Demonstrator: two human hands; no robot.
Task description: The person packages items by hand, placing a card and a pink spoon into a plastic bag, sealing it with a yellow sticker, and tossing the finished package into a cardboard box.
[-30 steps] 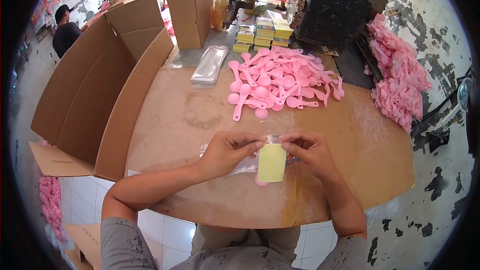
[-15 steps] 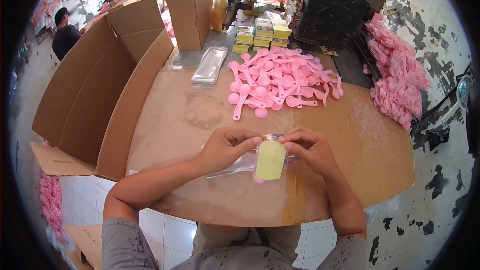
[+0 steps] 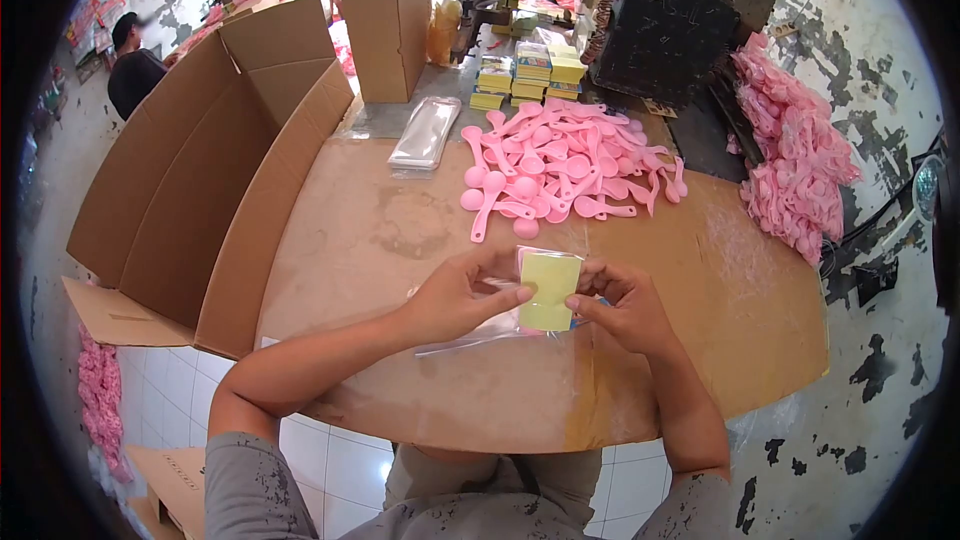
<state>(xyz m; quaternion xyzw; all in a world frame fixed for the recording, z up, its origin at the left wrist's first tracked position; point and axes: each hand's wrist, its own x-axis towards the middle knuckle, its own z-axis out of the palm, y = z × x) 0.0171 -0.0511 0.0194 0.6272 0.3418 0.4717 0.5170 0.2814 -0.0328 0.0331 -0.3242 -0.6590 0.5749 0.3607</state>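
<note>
In front of me a pale yellow-green card [image 3: 551,285] stands in a clear plastic bag, whose top edge shows above it. A strip of pink lies along the card's left side; most of whatever is behind the card is hidden. My left hand [image 3: 468,292] pinches the bag's left side, thumb on the card's face. On the right side, my right hand [image 3: 628,306] pinches it the same way. Clear plastic bags [image 3: 462,340] lie flat on the table under my left hand. A heap of pink plastic spoons [image 3: 570,160] spreads just beyond my hands.
A stack of clear bags [image 3: 425,135] lies left of the spoons. Stacked cards [image 3: 530,65] stand behind them. At the left is an open carton [image 3: 180,190]; a dark machine [image 3: 660,30] stands at the back right, beside bagged pink items [image 3: 795,155]. Two people are further back.
Both hands have slid from the bag's top edge down to its sides. The card now sits higher, with the bag's top edge exposed above it. The view has shifted slightly.
</note>
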